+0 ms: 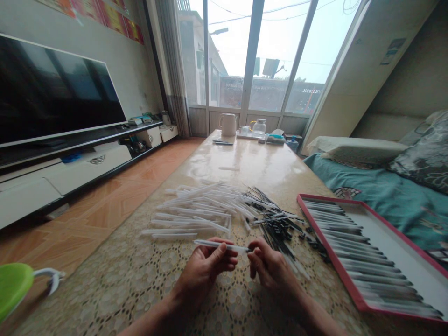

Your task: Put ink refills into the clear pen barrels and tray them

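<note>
Daylight from the glass doors (245, 56) falls along a long, glossy surface (241, 163) with a lace-patterned top, beside a teal-covered bed (353, 186). Near the surface's edge, the left hand (205, 270) has its fingers (219, 254) clamped on a clear plastic tube (224, 245), while the right hand (273, 270) holds its fingers (254, 256) together at the tube's far tip, though what they pinch is too small to tell. Just ahead lies a loose heap of clear tubes (189, 212) running into small black parts (276, 231). A slip could drop the held tube into that heap, and a careless forearm could knock the nearby red-rimmed tray (329, 252) of lined-up tubes.
</note>
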`<state>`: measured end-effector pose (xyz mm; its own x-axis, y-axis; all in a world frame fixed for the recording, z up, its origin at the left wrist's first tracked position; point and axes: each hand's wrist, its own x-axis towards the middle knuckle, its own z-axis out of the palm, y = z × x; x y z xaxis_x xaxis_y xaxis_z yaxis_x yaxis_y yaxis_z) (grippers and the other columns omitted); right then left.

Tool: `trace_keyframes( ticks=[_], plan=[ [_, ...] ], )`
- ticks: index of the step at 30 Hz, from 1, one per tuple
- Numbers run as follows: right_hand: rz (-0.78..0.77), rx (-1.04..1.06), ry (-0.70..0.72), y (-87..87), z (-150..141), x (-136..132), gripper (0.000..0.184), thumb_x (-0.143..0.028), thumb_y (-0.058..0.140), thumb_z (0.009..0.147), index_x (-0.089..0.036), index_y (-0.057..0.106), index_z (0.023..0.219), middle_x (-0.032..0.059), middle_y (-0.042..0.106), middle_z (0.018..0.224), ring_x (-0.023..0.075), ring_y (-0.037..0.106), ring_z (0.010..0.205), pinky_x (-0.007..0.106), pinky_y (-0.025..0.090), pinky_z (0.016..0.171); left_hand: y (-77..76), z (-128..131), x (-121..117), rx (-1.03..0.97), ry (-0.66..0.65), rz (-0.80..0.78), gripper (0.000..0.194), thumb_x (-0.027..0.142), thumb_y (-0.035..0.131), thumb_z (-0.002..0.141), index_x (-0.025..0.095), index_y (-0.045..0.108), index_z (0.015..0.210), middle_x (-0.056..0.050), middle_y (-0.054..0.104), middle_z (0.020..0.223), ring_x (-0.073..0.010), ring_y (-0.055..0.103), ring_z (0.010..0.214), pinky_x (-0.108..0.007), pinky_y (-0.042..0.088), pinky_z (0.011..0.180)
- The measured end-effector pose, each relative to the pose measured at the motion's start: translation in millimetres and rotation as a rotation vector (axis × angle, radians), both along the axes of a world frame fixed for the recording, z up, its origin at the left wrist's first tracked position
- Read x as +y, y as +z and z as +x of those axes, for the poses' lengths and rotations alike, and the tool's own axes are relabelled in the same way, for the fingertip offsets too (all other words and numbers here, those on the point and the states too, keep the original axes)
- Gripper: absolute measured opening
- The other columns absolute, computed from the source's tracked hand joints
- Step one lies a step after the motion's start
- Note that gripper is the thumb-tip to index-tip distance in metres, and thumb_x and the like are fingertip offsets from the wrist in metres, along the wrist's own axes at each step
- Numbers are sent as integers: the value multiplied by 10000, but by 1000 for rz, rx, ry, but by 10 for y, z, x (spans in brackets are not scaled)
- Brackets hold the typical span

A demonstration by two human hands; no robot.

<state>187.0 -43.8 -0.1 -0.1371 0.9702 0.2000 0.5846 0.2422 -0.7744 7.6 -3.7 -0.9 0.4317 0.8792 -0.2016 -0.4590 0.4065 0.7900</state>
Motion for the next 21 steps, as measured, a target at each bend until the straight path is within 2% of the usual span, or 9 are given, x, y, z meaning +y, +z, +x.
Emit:
trace_keyframes(
  ticks=[3, 5, 9, 11, 15, 21],
  plan=[
    [-4, -16, 27, 0, 3, 0, 356, -404, 258, 954, -212, 467, 740, -16, 608, 538, 118, 561, 494, 202, 370, 522, -7, -3, -5, 2, -17, 9, 252, 312, 760, 683, 116, 678, 819, -75, 734, 693, -147, 666, 609, -238, 505, 575],
    [-16, -25, 30, -6, 8, 0, 395, -411, 240, 958, -213, 460, 696, -11, 609, 532, 117, 564, 489, 201, 365, 514, -12, -7, -7, 1, -26, 15, 249, 313, 757, 687, 117, 679, 819, -73, 733, 690, -145, 665, 606, -237, 505, 573],
    [-7, -28, -4, -30, 12, 2, 274, -424, 301, 938, -211, 467, 894, -29, 629, 563, 122, 576, 498, 203, 369, 518, -17, -10, -6, -6, -11, 17, 235, 304, 744, 705, 121, 682, 839, -71, 735, 712, -140, 666, 623, -238, 508, 595],
    [1, -27, 6, -40, 9, 5, 268, -417, 294, 938, -215, 460, 882, -30, 630, 565, 121, 573, 499, 204, 372, 523, -20, -7, -3, -9, -8, 14, 237, 307, 750, 698, 122, 683, 830, -68, 733, 701, -140, 665, 617, -239, 509, 593],
    [-7, -42, 36, -34, 10, 5, 396, -420, 225, 955, -219, 458, 705, -13, 611, 539, 118, 565, 499, 209, 364, 523, -29, -1, 9, -9, -23, 12, 239, 316, 752, 693, 123, 683, 815, -68, 731, 681, -143, 664, 601, -238, 508, 574],
    [-8, -25, 17, -3, 13, -11, 259, -417, 288, 940, -215, 448, 912, -40, 610, 557, 117, 545, 486, 204, 366, 520, -29, -14, 12, -30, -14, 16, 206, 288, 727, 727, 124, 682, 844, -66, 729, 717, -138, 666, 637, -230, 502, 600]
  ],
)
